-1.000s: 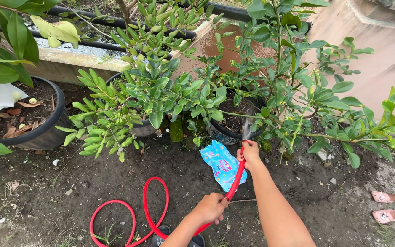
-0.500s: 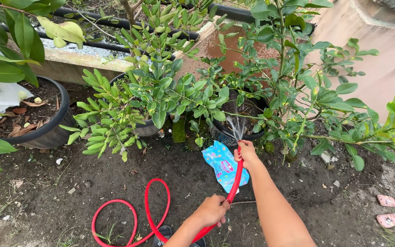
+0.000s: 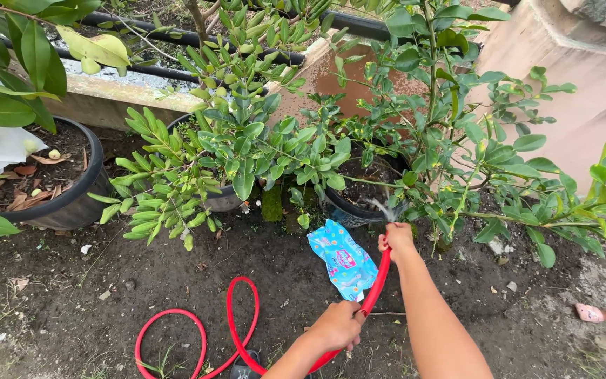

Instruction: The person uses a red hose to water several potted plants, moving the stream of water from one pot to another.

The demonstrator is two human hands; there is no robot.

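Dirt yard: right hand (image 3: 397, 238), gripping red hose (image 3: 376, 284) tip, shifted right; left hand (image 3: 338, 326) still clamps hose.

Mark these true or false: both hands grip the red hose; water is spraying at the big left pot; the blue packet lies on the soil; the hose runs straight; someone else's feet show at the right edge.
1. Both hands grip the red hose. True: right hand at the nozzle end, left hand further back.
2. Water sprays at the big left pot. False: it goes toward the middle pot.
3. The blue packet lies on the soil. True.
4. The hose runs straight. False: it loops on the ground.
5. Another person's feet show at the right edge. True.
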